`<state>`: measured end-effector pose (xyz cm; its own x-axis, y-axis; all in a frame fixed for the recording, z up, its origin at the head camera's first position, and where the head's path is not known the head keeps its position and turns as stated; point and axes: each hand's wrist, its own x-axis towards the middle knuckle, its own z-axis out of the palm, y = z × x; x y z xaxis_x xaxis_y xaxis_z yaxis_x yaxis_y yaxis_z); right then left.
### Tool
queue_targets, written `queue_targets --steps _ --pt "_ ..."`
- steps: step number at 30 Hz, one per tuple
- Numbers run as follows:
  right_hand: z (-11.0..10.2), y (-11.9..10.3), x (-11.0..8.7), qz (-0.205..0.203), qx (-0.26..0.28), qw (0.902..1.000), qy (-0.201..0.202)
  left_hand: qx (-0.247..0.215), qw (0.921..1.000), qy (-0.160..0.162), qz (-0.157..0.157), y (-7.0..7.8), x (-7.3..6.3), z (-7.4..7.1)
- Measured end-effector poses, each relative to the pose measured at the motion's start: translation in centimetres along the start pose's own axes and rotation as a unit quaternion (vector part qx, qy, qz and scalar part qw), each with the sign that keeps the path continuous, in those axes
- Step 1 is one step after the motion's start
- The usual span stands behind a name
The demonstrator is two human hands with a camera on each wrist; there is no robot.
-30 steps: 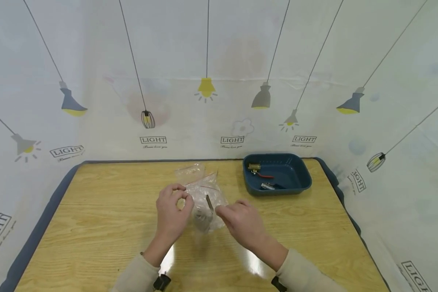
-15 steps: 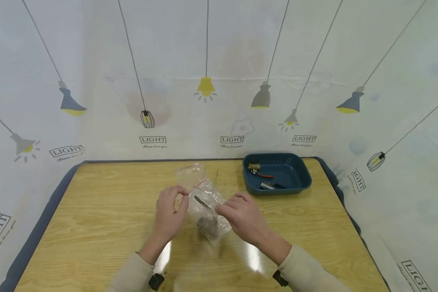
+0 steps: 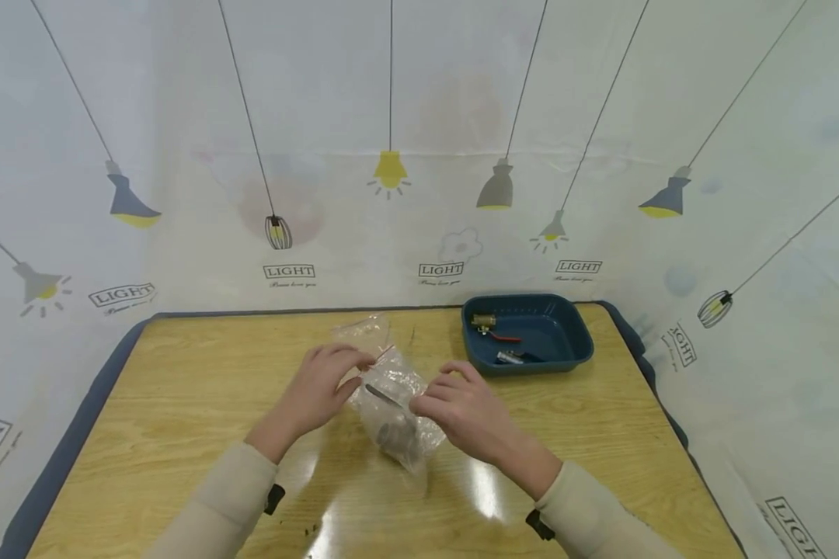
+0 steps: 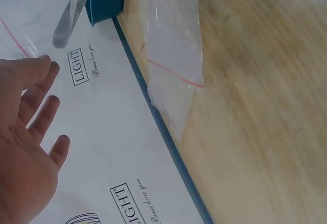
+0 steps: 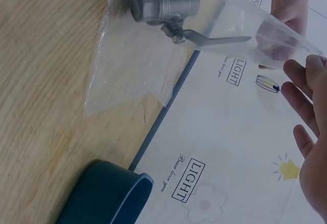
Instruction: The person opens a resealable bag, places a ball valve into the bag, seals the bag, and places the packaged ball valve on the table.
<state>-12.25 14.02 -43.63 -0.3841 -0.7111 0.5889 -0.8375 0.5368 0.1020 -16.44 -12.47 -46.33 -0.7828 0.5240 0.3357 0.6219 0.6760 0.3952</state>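
Observation:
A clear zip bag (image 3: 381, 411) with a red strip hangs over the table between my hands. Inside it is a silver ball valve (image 5: 171, 1) with a long lever (image 5: 219, 40), which slants up to the left in the head view. My left hand (image 3: 318, 388) pinches the bag's top by the red strip, its other fingers spread loosely in the left wrist view. My right hand (image 3: 468, 411) pinches the opposite top corner between thumb and forefinger. The bag's body sags below both hands.
Another clear zip bag (image 3: 363, 332) lies flat behind the hanging one. At the back right stands a blue bin (image 3: 527, 367), holding a brass ball valve (image 3: 484, 321) with a red lever and a silver-and-black item (image 3: 510, 357). A printed curtain (image 3: 349, 233) borders the table.
My left hand has shifted right and up along the bag's top, and its forearm has swung outward. The lever has tipped from nearly upright to slanting left. My right hand has barely moved.

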Motion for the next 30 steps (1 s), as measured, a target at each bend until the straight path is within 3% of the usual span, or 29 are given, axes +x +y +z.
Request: queue_targets --steps 4,10,20,26,30 --pt "-0.3 0.4 -0.1 0.001 -0.007 0.9999 -0.011 0.01 0.9997 -0.01 0.022 -0.3 0.2 -0.4" --pt "-0.3 1.3 -0.6 0.027 -0.014 0.9994 -0.015 -0.008 0.9998 -0.016 0.004 -0.3 0.0 -0.5" --pt "-0.5 2.1 -1.4 0.089 -0.009 0.995 -0.045 0.031 0.9982 0.05 0.007 1.1 -0.3 -0.3" --pt "-0.5 2.2 -1.6 0.088 -0.009 0.9952 -0.041 0.065 0.9954 0.07 0.012 1.7 -0.8 -0.3" --pt "-0.4 2.4 -1.9 0.091 -0.006 0.9956 -0.023 0.108 0.9896 0.086 0.039 2.0 -1.1 -0.3"
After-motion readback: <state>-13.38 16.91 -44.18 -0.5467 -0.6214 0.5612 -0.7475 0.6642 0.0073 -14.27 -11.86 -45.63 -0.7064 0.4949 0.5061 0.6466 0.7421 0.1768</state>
